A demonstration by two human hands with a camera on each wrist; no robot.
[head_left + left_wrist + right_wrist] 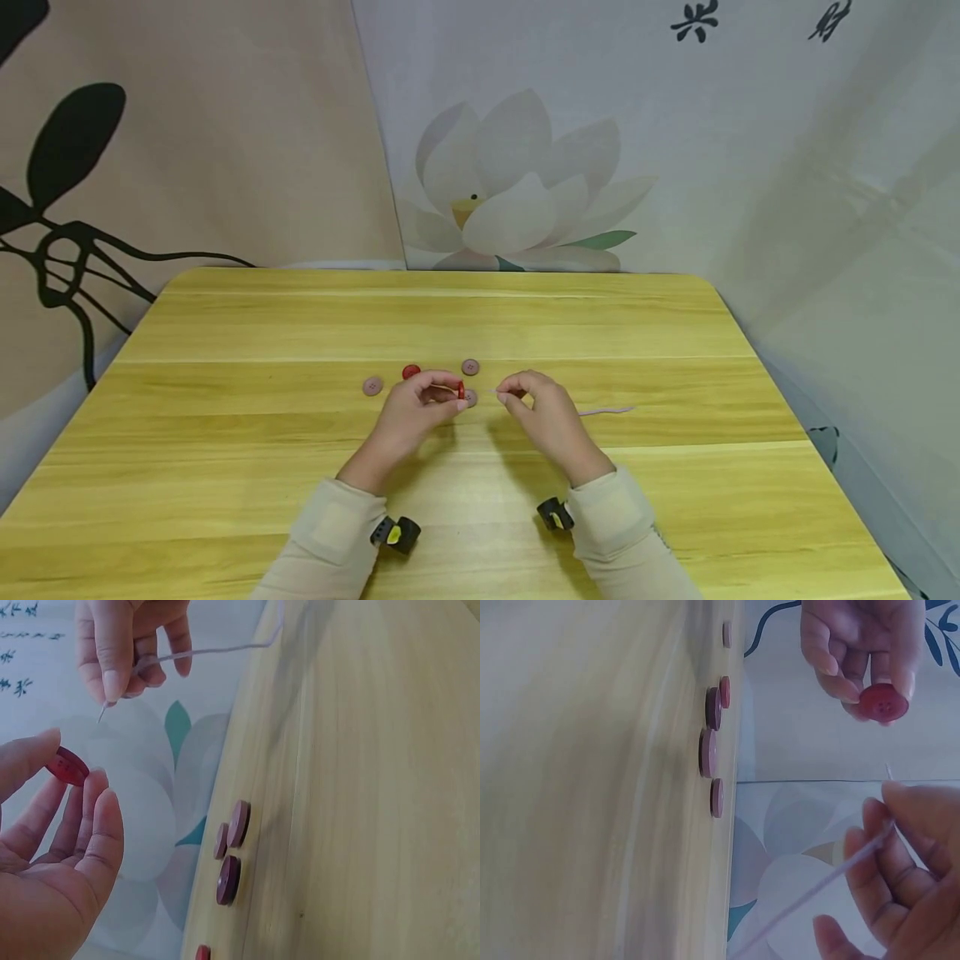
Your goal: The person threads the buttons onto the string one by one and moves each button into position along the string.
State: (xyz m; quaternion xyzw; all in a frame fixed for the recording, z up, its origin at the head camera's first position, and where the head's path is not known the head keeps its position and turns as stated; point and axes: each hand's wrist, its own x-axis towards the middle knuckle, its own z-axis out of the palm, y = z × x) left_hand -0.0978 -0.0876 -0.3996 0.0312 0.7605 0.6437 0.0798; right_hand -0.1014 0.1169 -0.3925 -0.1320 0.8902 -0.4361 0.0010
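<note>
Red button [883,703] is pinched in left hand [420,408]; right hand [546,418], opposite, pinches needle [889,772].

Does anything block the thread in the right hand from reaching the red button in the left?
Nothing visible does: only open air lies between the thread in the right hand and the red button in the left hand. The other buttons lie on the table below.
</note>
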